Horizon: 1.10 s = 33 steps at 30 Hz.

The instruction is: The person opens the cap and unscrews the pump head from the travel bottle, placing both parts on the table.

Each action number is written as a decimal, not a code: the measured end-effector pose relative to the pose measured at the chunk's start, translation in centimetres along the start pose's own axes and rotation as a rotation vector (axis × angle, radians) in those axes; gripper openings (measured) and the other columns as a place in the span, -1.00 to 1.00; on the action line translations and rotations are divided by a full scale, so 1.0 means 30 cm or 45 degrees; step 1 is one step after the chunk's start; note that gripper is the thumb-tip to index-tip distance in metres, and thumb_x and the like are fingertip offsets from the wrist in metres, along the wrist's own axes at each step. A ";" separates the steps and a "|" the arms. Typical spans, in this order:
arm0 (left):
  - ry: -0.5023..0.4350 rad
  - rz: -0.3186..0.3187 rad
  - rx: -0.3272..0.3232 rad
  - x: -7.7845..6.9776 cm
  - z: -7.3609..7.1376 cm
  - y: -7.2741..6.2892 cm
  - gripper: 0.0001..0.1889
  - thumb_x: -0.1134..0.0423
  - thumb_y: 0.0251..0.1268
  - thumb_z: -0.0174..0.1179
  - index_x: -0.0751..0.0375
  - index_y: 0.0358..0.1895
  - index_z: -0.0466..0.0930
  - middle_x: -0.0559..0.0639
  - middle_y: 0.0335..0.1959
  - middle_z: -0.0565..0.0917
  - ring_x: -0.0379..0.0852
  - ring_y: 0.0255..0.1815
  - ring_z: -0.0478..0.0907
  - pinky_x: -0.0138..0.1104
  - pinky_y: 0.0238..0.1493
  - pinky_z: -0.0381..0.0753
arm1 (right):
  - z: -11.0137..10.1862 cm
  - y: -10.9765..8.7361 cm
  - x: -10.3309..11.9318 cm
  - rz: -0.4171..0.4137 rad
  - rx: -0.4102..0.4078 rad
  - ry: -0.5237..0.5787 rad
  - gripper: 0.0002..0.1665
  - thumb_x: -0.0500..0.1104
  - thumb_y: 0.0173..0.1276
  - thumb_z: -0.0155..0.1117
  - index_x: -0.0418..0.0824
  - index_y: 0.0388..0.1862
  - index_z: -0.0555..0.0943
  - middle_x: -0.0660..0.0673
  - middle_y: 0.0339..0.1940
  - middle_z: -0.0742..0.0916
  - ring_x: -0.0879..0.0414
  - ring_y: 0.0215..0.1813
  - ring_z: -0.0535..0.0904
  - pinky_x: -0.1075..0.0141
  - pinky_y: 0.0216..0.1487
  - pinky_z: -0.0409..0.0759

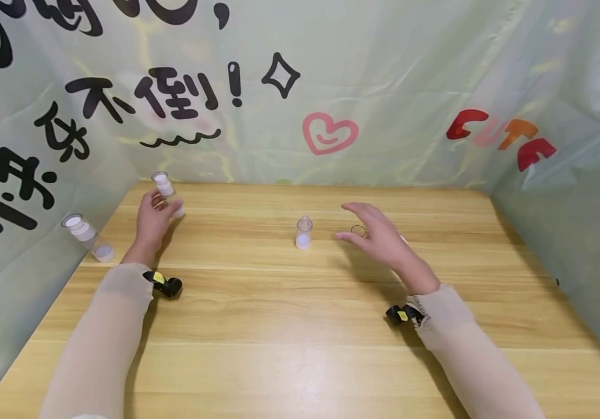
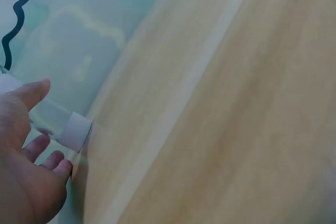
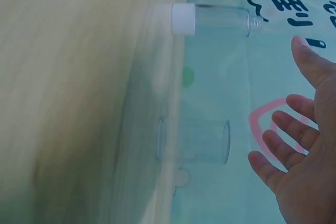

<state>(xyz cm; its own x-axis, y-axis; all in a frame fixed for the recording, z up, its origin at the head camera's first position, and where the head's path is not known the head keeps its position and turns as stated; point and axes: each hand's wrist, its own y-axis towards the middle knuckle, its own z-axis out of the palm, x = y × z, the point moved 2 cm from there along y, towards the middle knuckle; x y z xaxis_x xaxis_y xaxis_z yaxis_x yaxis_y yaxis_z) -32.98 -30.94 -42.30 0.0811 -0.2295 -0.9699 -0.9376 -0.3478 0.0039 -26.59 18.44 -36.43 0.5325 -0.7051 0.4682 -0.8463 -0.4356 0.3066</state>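
At the back left, my left hand (image 1: 154, 224) is beside a slim clear bottle (image 1: 163, 184) with a white top and white base. In the left wrist view the thumb and loosely spread fingers lie on either side of that upright bottle (image 2: 76, 131). My right hand (image 1: 383, 240) hovers with thumb and fingers wide apart, holding nothing. Closest to it stands a clear, hollow cylinder (image 3: 227, 141), of which the head view shows the round rim (image 1: 358, 226). Left of that is an uncapped clear bottle (image 1: 303, 241) with a white base and threaded neck (image 3: 255, 22).
Another clear bottle (image 1: 89, 237) with a white top stands at the table's left edge. A small white thing (image 1: 404, 239) peeks out behind the right hand. A printed curtain (image 1: 394, 151) hangs along the back and sides of the wooden table (image 1: 279, 326).
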 end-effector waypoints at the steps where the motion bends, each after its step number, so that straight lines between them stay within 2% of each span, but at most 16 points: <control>1: -0.006 0.002 0.002 0.000 0.000 0.003 -0.17 0.02 0.32 0.28 0.13 0.53 0.03 0.16 0.46 0.25 0.06 0.44 0.21 -0.17 0.39 0.30 | 0.004 0.006 0.008 -0.010 0.000 0.001 -0.16 0.06 0.29 0.41 -0.20 0.45 0.33 -0.24 0.39 0.44 -0.17 0.42 0.28 -0.12 0.38 0.26; 4: 0.002 0.005 0.005 0.001 0.001 0.009 -0.22 0.00 0.34 0.24 0.14 0.52 0.09 0.18 0.41 0.33 0.04 0.40 0.28 -0.17 0.36 0.34 | 0.014 0.023 0.032 -0.036 -0.001 0.013 -0.17 0.04 0.27 0.42 -0.21 0.43 0.34 -0.23 0.38 0.46 -0.16 0.42 0.29 -0.10 0.38 0.25; 9: 0.110 0.029 0.048 0.000 -0.003 0.001 -0.29 -0.08 0.36 0.19 0.20 0.45 0.22 0.19 0.37 0.38 0.09 0.36 0.31 -0.09 0.36 0.34 | 0.036 0.048 0.073 -0.095 0.009 0.021 -0.16 0.12 0.29 0.38 -0.22 0.42 0.35 -0.22 0.38 0.46 -0.15 0.42 0.30 -0.07 0.40 0.25; 17: 0.227 0.097 0.116 -0.005 -0.005 -0.035 -0.33 -0.09 0.38 0.17 0.32 0.34 0.29 0.26 0.31 0.42 0.14 0.30 0.36 -0.05 0.26 0.41 | 0.065 0.077 0.143 -0.142 0.020 0.025 -0.16 0.16 0.30 0.35 -0.19 0.43 0.34 -0.20 0.39 0.46 -0.10 0.42 0.30 -0.03 0.41 0.25; 22: 0.250 0.110 0.187 -0.005 -0.008 -0.063 -0.34 -0.09 0.35 0.20 0.34 0.29 0.31 0.26 0.28 0.42 0.15 0.30 0.35 -0.02 0.29 0.38 | 0.081 0.091 0.180 -0.150 0.036 0.033 -0.16 0.17 0.31 0.34 -0.16 0.44 0.34 -0.19 0.40 0.45 -0.09 0.43 0.28 -0.04 0.41 0.26; 29: 0.247 0.104 0.305 -0.003 -0.009 -0.086 -0.33 -0.07 0.36 0.20 0.32 0.35 0.30 0.29 0.32 0.41 0.19 0.33 0.35 0.00 0.32 0.37 | 0.106 0.102 0.223 -0.178 0.051 0.043 -0.16 0.25 0.33 0.27 -0.14 0.45 0.34 -0.15 0.40 0.44 -0.04 0.44 0.26 0.03 0.42 0.25; 33: 0.258 0.111 0.381 -0.003 -0.003 -0.100 -0.35 -0.04 0.38 0.19 0.32 0.35 0.29 0.29 0.34 0.40 0.20 0.33 0.34 0.01 0.33 0.35 | 0.117 0.101 0.245 -0.157 0.081 0.057 -0.15 0.30 0.33 0.22 -0.10 0.46 0.32 -0.11 0.43 0.42 -0.03 0.46 0.23 0.01 0.42 0.24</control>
<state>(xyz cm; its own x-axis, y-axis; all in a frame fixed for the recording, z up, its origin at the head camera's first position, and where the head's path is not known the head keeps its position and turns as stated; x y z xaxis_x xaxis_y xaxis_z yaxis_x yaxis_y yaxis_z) -30.15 -29.96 -42.21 0.0339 -0.4321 -0.9012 -0.9989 -0.0449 -0.0161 -25.29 9.97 -34.96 0.6313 -0.6190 0.4673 -0.7728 -0.5528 0.3119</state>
